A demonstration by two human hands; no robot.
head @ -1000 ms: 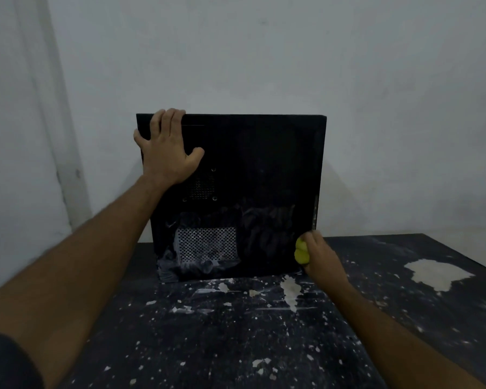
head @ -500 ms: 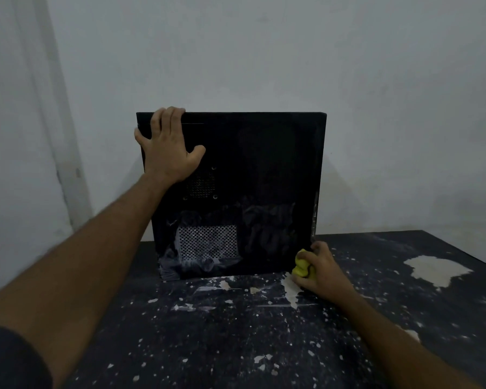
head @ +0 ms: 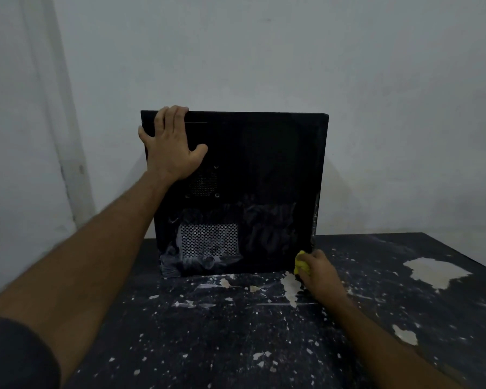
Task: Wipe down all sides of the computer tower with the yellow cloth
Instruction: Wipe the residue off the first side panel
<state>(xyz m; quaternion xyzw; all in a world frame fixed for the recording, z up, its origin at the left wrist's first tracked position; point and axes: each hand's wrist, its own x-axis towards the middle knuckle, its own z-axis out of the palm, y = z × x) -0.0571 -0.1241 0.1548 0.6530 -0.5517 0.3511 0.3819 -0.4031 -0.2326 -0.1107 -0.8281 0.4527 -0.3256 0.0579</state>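
- Two hands are busy: my left hand (head: 172, 147) lies flat on the top left part of the computer tower (head: 264, 169), fingers straight and hooked a little over the top edge, holding nothing.
- My right hand (head: 319, 272) is curled tight round the yellow cloth (head: 302, 265), which is squashed into a small ball.
- That ball sits at the bottom right corner of the tower, right where the tower meets the table (head: 236, 332).
- The tower stands up on the table with its big black side facing me and the wall (head: 264, 51) close behind it.
- I think I am wiping the low part of this side now.
- To do it well, I should keep the top hand pressing so the tower does not tip or slide.
- I should push the cloth in long rows, so no bit is missed.
- Pale smears show near the mesh vent (head: 208, 239), so that part needs more rubbing.
- Holes in the vent could catch the cloth, so I should go gently there.
- White paint flecks and a big pale patch (head: 435, 272) are on the table, and dust from them could get on the cloth.
- The back side is near the wall, so I would have to turn the tower to reach it.
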